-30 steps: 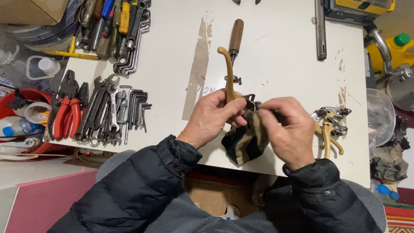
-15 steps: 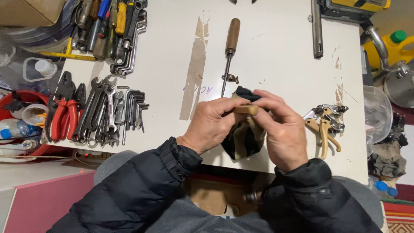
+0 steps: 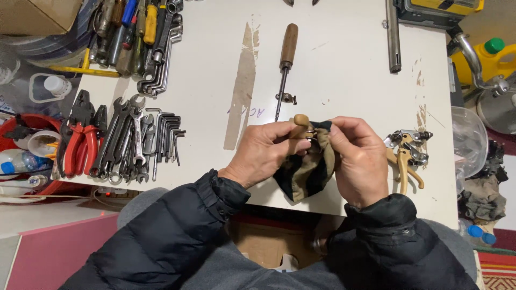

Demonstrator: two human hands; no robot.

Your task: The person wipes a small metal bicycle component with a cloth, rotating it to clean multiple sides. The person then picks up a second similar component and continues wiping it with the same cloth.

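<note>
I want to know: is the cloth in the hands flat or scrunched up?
Scrunched up. The cloth hangs in folds between the left hand and right hand.

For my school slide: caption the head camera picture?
Two hands hold a tan handle in a cloth above a tool-strewn table.

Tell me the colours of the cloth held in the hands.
The cloth is black with tan, olive-like stripes, seen best in the head view.

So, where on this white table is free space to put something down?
Bare tabletop lies between the wooden-handled screwdriver and the grey metal rod. Another patch lies between the black hex keys and the left hand. The left edge, with wrenches and red pliers, is crowded.
</note>
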